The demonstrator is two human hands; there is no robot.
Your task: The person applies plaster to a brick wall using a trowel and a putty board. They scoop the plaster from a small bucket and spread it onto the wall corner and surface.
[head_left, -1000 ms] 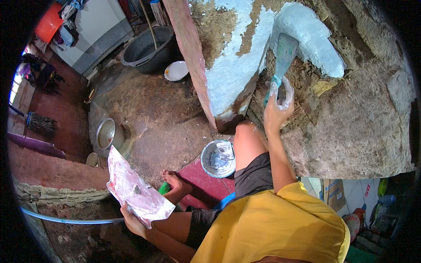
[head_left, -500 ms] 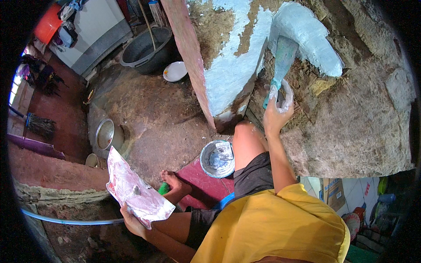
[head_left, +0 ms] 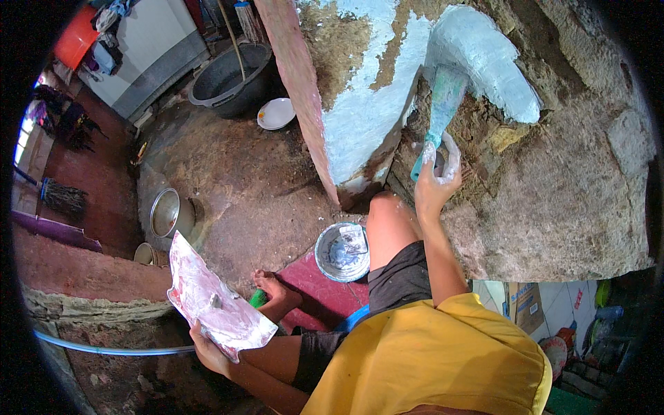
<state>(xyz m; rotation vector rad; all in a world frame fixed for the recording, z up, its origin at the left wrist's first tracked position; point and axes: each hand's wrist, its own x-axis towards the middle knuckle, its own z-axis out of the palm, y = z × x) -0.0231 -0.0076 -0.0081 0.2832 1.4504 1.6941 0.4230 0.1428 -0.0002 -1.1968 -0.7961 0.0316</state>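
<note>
My right hand, its fingers smeared white, grips the teal handle of a putty knife. The blade's broad end rests at the lower edge of a pale bluish-white coat of filler on the rough wall. Below my left knee side, my left hand holds a jagged flat board by its lower edge. White-pink paste is spread over the board, with a small grey lump near its middle. A round basin with white residue and a pale block inside stands beside my right leg.
A projecting wall corner, partly coated white, stands ahead. On the brown floor are a dark tub with a stick in it, a white plate and a metal pot. A blue hose runs at lower left.
My right hand has drawn the putty knife slightly down and toward me, its blade sliding lower along the white coat. My left hand and the board stay put.
</note>
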